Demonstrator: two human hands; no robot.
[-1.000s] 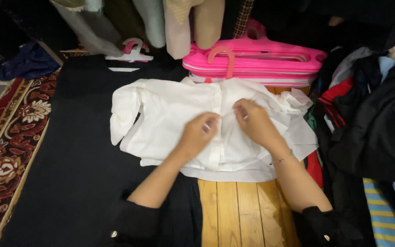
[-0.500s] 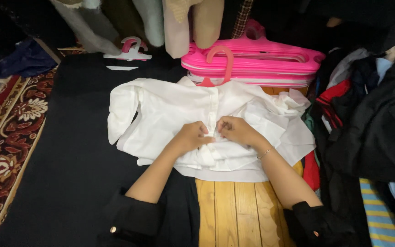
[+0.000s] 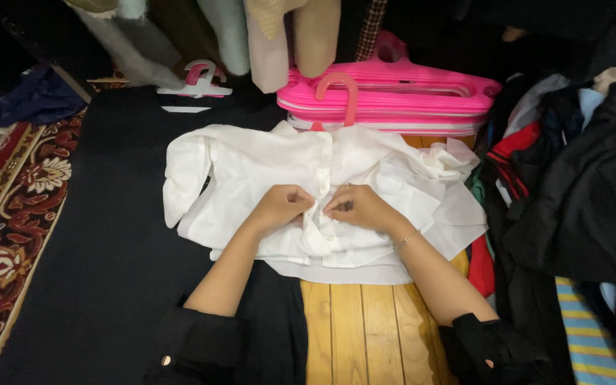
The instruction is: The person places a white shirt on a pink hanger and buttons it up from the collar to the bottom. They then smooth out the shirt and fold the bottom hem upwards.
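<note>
My left hand (image 3: 284, 207) and right hand (image 3: 356, 207) pinch the white shirt (image 3: 251, 171) front; pink hangers (image 3: 393, 96) sit at twelve o'clock.

the shirt (image 3: 251, 171) is plain white, the stack of hangers (image 3: 393, 96) behind it bright pink, and the cloth (image 3: 108, 264) under its left half black, while the boards (image 3: 365, 328) show pale yellow wood. the rug (image 3: 8, 214) at the left edge is dark red with cream flowers. the sleeves (image 3: 201, 342) are black, and at the right a striped fabric (image 3: 593, 342) runs blue and yellow.
</note>
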